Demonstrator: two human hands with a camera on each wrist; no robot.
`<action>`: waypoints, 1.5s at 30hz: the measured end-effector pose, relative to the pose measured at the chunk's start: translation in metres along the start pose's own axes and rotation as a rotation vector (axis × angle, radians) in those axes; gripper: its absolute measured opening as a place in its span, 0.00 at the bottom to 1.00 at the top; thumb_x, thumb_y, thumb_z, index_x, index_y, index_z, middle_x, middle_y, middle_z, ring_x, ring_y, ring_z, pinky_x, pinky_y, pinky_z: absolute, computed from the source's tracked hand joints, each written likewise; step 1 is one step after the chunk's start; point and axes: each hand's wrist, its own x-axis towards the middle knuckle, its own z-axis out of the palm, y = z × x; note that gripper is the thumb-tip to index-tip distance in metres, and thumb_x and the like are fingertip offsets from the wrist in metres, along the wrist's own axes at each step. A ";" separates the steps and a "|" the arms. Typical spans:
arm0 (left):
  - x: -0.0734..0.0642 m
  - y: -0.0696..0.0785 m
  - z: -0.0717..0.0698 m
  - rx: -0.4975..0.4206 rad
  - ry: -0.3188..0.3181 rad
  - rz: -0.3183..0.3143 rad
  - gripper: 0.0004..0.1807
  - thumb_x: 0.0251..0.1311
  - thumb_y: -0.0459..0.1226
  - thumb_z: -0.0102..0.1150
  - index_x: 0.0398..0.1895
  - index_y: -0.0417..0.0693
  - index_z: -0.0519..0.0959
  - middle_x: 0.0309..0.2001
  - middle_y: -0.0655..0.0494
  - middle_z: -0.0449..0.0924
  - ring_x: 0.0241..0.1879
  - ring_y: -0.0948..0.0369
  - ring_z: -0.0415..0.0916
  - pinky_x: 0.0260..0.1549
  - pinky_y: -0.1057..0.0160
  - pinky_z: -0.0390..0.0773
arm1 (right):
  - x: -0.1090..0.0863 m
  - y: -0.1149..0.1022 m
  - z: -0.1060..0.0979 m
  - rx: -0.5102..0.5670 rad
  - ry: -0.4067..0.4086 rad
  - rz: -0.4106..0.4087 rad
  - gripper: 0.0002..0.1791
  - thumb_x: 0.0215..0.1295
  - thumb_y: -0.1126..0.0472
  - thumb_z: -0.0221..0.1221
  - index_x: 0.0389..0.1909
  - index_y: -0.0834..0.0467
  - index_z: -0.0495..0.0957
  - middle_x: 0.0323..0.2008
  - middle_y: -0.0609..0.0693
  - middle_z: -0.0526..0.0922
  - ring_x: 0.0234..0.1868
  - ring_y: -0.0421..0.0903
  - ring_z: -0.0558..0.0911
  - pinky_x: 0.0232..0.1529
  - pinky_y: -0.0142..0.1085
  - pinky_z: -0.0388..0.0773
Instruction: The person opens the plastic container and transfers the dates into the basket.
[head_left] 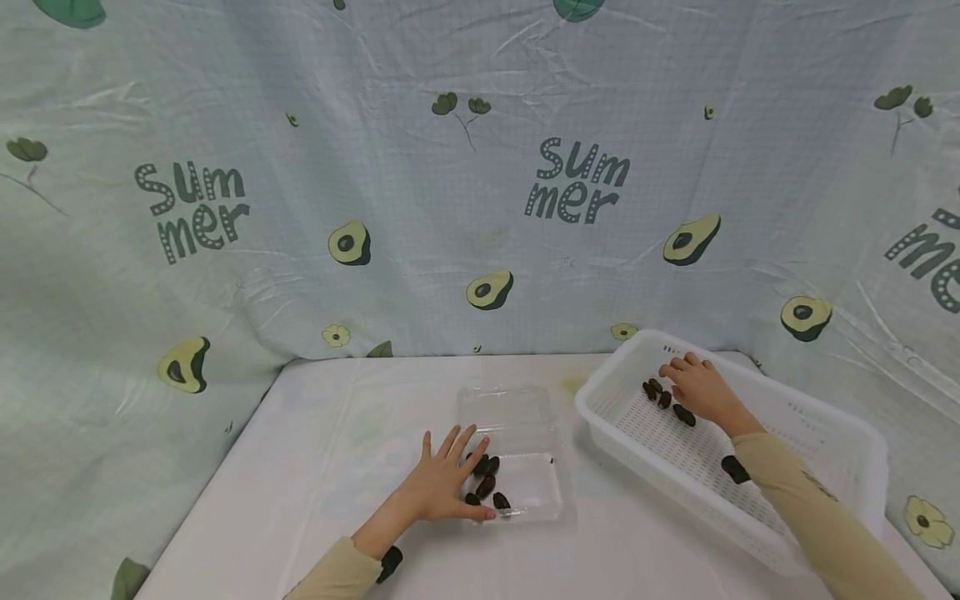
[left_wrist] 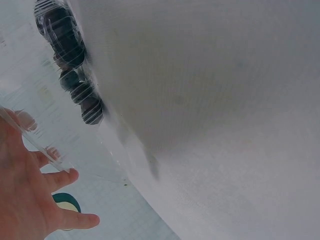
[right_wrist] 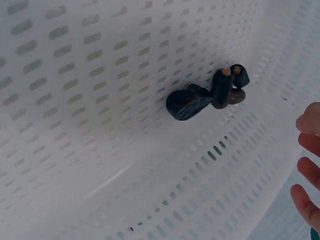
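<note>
My left hand [head_left: 442, 485], fingers spread wide, rests at the left side of a clear plastic box [head_left: 528, 479] whose lid is folded back. Several dark, oval, date-like fruits [head_left: 486, 487] lie in the box beside my thumb and fingertips. In the left wrist view, the fingers [left_wrist: 62, 179] show at the box's edge. Over a white basket [head_left: 675, 485], my right hand [head_left: 701, 390] hovers with loosely bent fingers. Below it, more of the dark fruits [right_wrist: 185, 104] sit on the perforated floor. The right wrist view shows the fingertips [right_wrist: 302, 197] apart from them, nothing visible between.
A white-covered table [head_left: 352, 417] carries both containers, the box near the middle and the basket at the right. Behind it hangs a pale printed curtain [head_left: 420, 192]. The basket's raised walls surround the fruits in it.
</note>
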 end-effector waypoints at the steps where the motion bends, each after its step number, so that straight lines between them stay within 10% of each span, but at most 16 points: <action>1: 0.000 0.000 0.000 0.000 -0.001 0.000 0.56 0.42 0.75 0.37 0.70 0.50 0.47 0.70 0.45 0.44 0.68 0.43 0.45 0.53 0.30 0.49 | 0.000 -0.001 -0.003 0.010 0.000 -0.002 0.13 0.47 0.69 0.63 0.36 0.58 0.75 0.31 0.52 0.75 0.33 0.51 0.70 0.29 0.44 0.68; 24: -0.008 -0.003 -0.001 0.000 -0.023 -0.002 0.55 0.43 0.73 0.41 0.70 0.51 0.46 0.70 0.45 0.44 0.68 0.43 0.44 0.54 0.30 0.48 | 0.006 -0.071 -0.103 0.216 0.277 -0.227 0.14 0.41 0.71 0.65 0.32 0.57 0.78 0.29 0.48 0.78 0.28 0.42 0.70 0.27 0.34 0.69; 35: -0.012 -0.002 -0.003 0.012 -0.011 0.017 0.55 0.43 0.73 0.42 0.69 0.49 0.48 0.70 0.45 0.45 0.67 0.43 0.46 0.53 0.30 0.50 | 0.009 -0.124 -0.112 0.262 0.346 -0.327 0.16 0.37 0.69 0.67 0.31 0.55 0.78 0.30 0.45 0.78 0.33 0.43 0.73 0.30 0.34 0.71; 45: -0.012 -0.006 0.000 0.006 0.001 0.027 0.56 0.42 0.73 0.43 0.70 0.49 0.47 0.69 0.44 0.45 0.67 0.43 0.46 0.53 0.30 0.50 | 0.011 -0.178 -0.096 0.293 0.218 -0.370 0.14 0.45 0.65 0.65 0.35 0.51 0.77 0.32 0.43 0.78 0.35 0.40 0.73 0.34 0.33 0.71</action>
